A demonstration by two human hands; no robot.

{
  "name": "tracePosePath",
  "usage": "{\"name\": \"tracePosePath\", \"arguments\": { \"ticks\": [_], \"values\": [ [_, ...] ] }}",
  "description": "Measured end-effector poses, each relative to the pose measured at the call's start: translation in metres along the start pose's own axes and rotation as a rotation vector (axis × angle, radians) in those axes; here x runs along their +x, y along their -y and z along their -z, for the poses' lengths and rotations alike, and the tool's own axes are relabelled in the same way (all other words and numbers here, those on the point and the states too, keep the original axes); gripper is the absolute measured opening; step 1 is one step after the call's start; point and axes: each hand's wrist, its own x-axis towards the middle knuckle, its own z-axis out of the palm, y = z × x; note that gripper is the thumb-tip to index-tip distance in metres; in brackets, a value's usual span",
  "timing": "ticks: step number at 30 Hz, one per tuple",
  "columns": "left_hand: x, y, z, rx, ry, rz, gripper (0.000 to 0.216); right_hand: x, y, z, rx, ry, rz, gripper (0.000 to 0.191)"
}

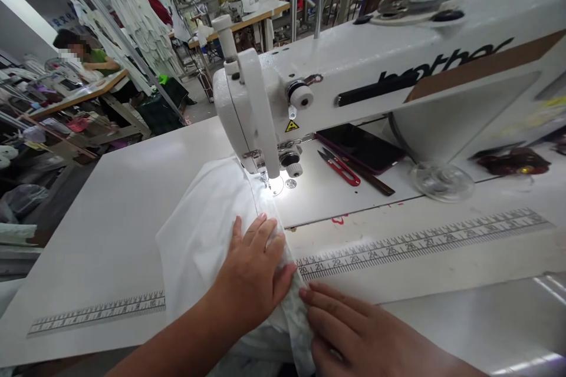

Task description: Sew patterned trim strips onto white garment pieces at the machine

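A piece of white fabric lies on the sewing table and runs up under the needle of a white sewing machine. My left hand lies flat on the fabric with fingers stretched out, pressing it down just in front of the needle. My right hand rests beside it at the fabric's right edge, fingers together and touching the folded seam edge near the table's front.
Red thread snips and a dark phone lie behind the needle under the machine arm. A clear round dish sits to the right. A printed ruler runs along the table. Another person sits at a far-left workbench.
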Motion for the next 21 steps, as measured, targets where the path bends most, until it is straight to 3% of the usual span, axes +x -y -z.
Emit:
{"name": "tracePosePath", "arguments": {
  "ticks": [6, 13, 21],
  "values": [
    [0.003, 0.002, -0.002, -0.014, -0.014, -0.012, 0.032, 0.007, -0.004, 0.018, 0.011, 0.111, -0.07, 0.027],
    [0.023, 0.026, -0.006, -0.035, -0.039, -0.019, 0.018, 0.017, -0.03, 0.009, 0.202, 0.174, -0.095, 0.02],
    [0.053, 0.061, -0.011, -0.038, -0.12, -0.018, 0.008, 0.052, -0.065, 0.013, 0.151, 0.286, -0.04, 0.012]
  ]
}}
